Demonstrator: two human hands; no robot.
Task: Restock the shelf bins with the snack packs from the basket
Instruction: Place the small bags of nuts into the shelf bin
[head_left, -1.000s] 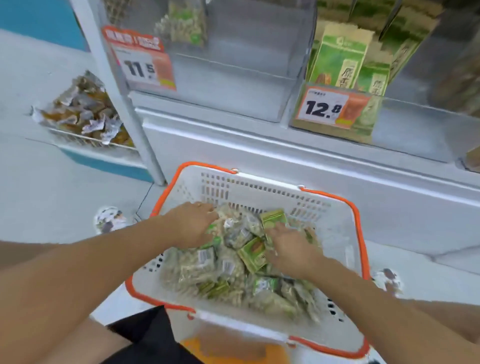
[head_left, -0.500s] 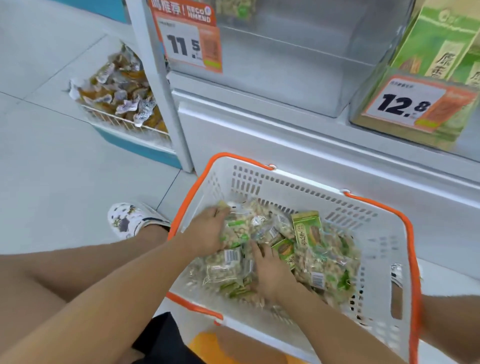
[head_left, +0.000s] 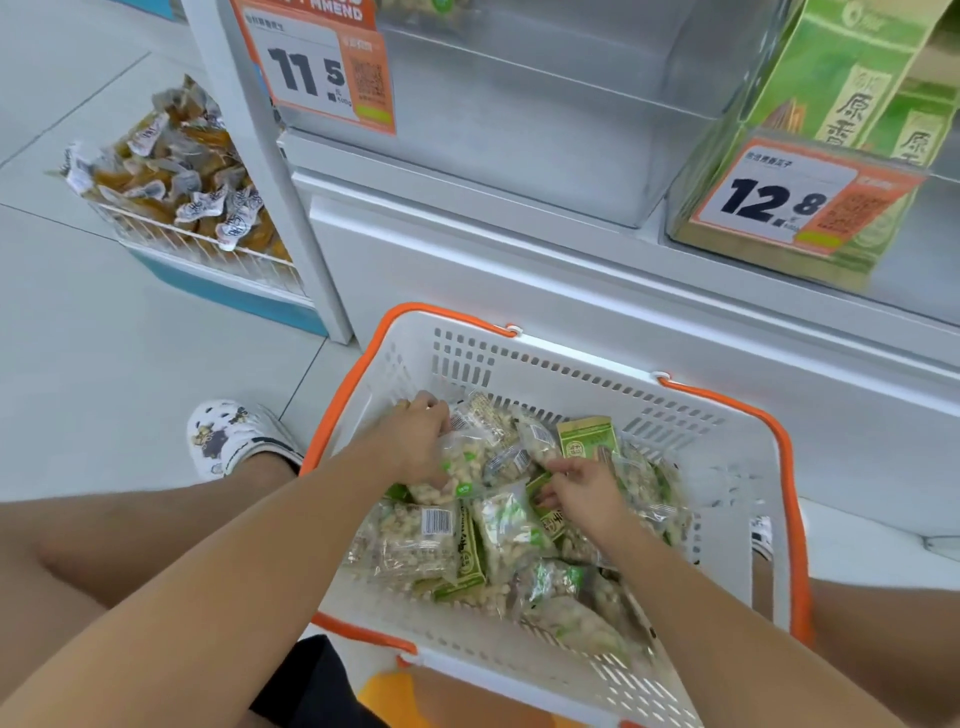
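White shop shelving with a clear, nearly empty plastic bin (head_left: 519, 119) rises behind the orange-rimmed white basket (head_left: 597, 395) on the floor; both hands' grip, left (head_left: 421, 441) and right (head_left: 587, 493), pinches clear green-labelled snack packs (head_left: 467, 535) heaped inside; slippery film could slide free

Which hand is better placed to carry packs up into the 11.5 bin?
Probably the left hand: it already grips a clear snack pack and lies nearer the bin behind the 11.5 tag. The right hand only pinches at packs deeper in the basket.
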